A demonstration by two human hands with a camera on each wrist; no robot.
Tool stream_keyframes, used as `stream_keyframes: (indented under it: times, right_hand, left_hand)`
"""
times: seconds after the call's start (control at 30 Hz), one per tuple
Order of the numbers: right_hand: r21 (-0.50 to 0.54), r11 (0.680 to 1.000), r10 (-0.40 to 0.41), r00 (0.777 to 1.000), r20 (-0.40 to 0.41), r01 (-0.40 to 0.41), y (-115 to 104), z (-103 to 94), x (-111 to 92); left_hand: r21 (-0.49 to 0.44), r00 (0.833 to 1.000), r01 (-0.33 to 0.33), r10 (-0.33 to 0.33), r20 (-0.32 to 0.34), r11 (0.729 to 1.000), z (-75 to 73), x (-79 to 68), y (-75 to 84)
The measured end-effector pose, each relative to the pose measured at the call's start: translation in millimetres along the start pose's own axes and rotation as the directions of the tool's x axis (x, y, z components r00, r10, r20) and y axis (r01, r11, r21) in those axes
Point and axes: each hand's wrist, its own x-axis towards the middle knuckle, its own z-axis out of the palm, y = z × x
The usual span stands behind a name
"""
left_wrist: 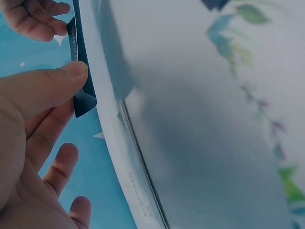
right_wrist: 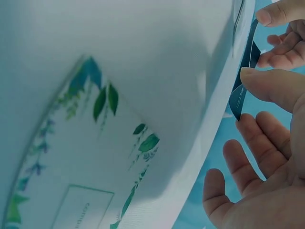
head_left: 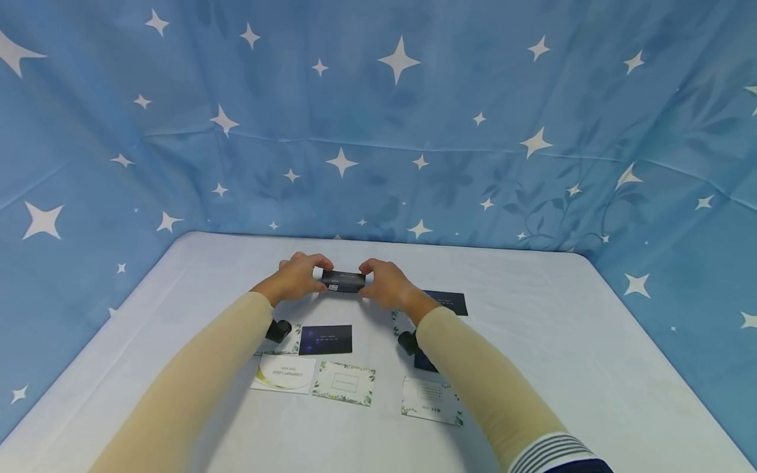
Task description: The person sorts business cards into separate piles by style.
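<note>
A dark business card (head_left: 343, 282) with a small printed square code is held up above the far part of the white table. My left hand (head_left: 297, 277) pinches one short end between thumb and fingers, while the right hand (head_left: 387, 284) grips the opposite end the same way. Seen from the left wrist, the card (left_wrist: 86, 102) looks bent near its end, beside the left thumb. The right wrist view also shows a curve in the card (right_wrist: 237, 101) at the right thumb. Fingers hide parts of both ends.
On the white tabletop (head_left: 532, 368) lie a dark blue card (head_left: 325, 339), a company logo card (head_left: 286, 372), leaf-bordered cards (head_left: 344, 382) (head_left: 432, 401) and another dark card (head_left: 452, 303). Sleeves partly cover more cards. A blue starred curtain (head_left: 378, 118) hangs behind.
</note>
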Motion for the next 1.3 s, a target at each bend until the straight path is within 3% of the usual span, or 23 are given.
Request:
stream_keyframes:
  times: [0.47, 0.67, 1.3]
  right_hand:
    - [-0.017, 0.998, 0.065, 0.998, 0.014, -0.065, 10, 6.2, 14]
    - [-0.012, 0.996, 0.093, 0.996, 0.017, -0.092, 10, 7.6, 16]
    - [-0.009, 0.991, 0.134, 0.991, 0.017, -0.134, 7, 11.7, 21]
  left_hand:
    - [0.017, 0.999, 0.036, -0.036, 0.012, 0.999, 14.3, 20.7, -2.3]
    - [0.017, 0.997, 0.073, -0.073, 0.017, 0.997, 14.9, 22.9, -4.4]
    - [0.038, 0.995, 0.082, -0.084, 0.046, 0.996, 9.3, 22.5, -6.1]
